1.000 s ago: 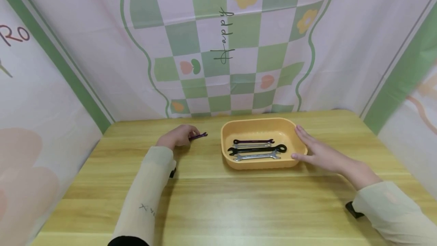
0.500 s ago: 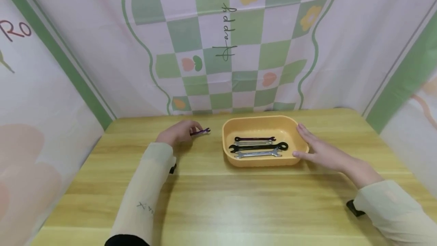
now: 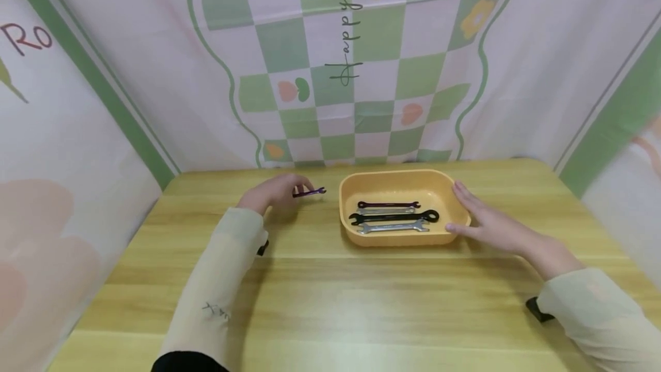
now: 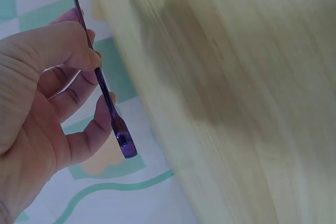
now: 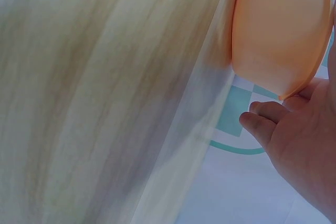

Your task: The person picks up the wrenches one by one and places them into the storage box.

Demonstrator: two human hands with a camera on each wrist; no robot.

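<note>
Between thumb and fingers, my left hand [image 3: 273,193] pinches a small purple wrench [image 3: 316,192], raised over the table left of the yellow plastic basin [image 3: 397,240]. The left wrist view shows the wrench [image 4: 107,93] edge-on, both ends sticking out past the fingers. My right hand [image 3: 496,225] rests against the basin's right end, fingers extended along the outside and thumb at the front rim. Inside the basin lie a dark purple wrench [image 3: 389,205], a thin silver one partly hidden, a larger black wrench [image 3: 397,218] and a silver open-end wrench [image 3: 395,227], roughly parallel.
The wood-grain table [image 3: 341,303] stretches out in front of the basin. Behind it hangs a checkered cloth [image 3: 330,113] right at the table's back edge, and printed cloth also stands along both sides.
My left hand has lifted the purple wrench and carried it slightly toward the basin. My right hand stays at the basin's end. The head view has tilted down a little.
</note>
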